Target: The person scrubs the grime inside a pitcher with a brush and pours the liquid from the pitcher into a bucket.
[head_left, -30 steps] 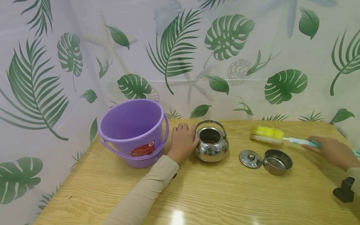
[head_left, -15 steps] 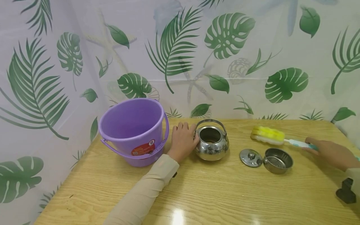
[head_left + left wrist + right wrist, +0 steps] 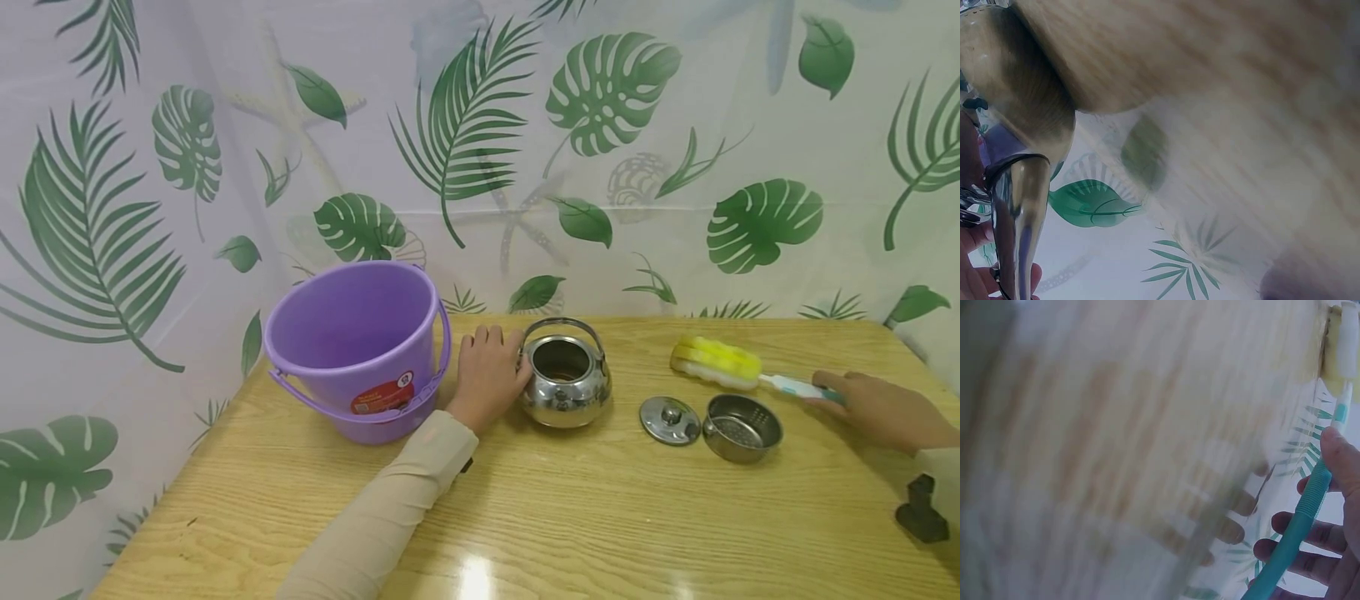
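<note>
A shiny steel kettle (image 3: 567, 406) stands upright and lidless on the wooden table, its hoop handle raised. My left hand (image 3: 486, 375) grips it by the spout (image 3: 1021, 219), which the hand hides in the head view. In my right hand (image 3: 885, 408) is a sponge bottle brush (image 3: 718, 362) with a yellow and white head. Thumb and fingers hold its teal and white handle (image 3: 1300, 528), and the head points left, low over the table behind the strainer. Between kettle and brush lie the round kettle lid (image 3: 670, 420), knob up, and a steel strainer basket (image 3: 738, 450).
A purple bucket (image 3: 322, 382) with a red label stands left of my left hand, its bail handle hanging down the front. Behind the table (image 3: 570, 517) hangs a leaf-patterned white sheet (image 3: 480, 275), which also runs along the left side.
My right hand and the bottle brush have shifted slightly to the right and down. My left hand, the kettle, lid and strainer basket stay put.
</note>
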Demonstrator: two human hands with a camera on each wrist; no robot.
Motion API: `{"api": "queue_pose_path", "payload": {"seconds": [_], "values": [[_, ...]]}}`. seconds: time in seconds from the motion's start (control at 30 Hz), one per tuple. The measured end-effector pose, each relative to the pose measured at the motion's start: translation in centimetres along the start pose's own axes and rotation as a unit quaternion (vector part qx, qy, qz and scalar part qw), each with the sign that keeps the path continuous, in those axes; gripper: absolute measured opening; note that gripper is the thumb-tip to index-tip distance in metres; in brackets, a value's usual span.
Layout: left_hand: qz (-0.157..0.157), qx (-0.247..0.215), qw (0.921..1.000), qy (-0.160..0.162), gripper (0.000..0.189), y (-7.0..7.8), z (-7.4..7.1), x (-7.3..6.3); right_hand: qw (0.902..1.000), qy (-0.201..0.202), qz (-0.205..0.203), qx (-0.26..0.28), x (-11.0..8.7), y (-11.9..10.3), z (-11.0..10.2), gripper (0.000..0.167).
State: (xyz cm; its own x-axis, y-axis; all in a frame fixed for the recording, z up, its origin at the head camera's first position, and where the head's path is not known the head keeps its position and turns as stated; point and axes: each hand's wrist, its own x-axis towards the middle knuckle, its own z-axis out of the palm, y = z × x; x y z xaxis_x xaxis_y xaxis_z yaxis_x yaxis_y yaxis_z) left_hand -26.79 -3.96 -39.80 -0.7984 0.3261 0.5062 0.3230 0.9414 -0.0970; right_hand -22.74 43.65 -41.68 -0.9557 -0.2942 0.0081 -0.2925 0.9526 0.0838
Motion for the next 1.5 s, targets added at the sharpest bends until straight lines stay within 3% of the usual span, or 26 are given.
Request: {"api": "queue_pose_path", "payload": {"seconds": [0.33, 0.83, 1.17, 1.5], "values": [[0.0, 0.001, 1.0, -0.003, 0.021, 0.0, 0.0, 0.0, 0.9998, -0.013, 0.013, -0.002, 0.1, 0.0, 0.2, 0.045], [0.001, -0.001, 1.0, 0.001, 0.023, 0.0, -0.1, 0.0, 0.9999, 0.002, 0.014, -0.006, 0.2, -0.2, 0.2, 0.042], [0.007, 0.001, 0.9999, 0.015, 0.02, 0.0, 0.1, -0.1, 0.9998, 0.008, 0.02, 0.002, 0.2, -0.2, 0.3, 0.059], [0.005, -0.002, 0.9999, 0.009, 0.021, 0.0, 0.1, -0.1, 0.9993, 0.019, 0.025, 0.021, 0.2, 0.1, -1.2, 0.08]]}}
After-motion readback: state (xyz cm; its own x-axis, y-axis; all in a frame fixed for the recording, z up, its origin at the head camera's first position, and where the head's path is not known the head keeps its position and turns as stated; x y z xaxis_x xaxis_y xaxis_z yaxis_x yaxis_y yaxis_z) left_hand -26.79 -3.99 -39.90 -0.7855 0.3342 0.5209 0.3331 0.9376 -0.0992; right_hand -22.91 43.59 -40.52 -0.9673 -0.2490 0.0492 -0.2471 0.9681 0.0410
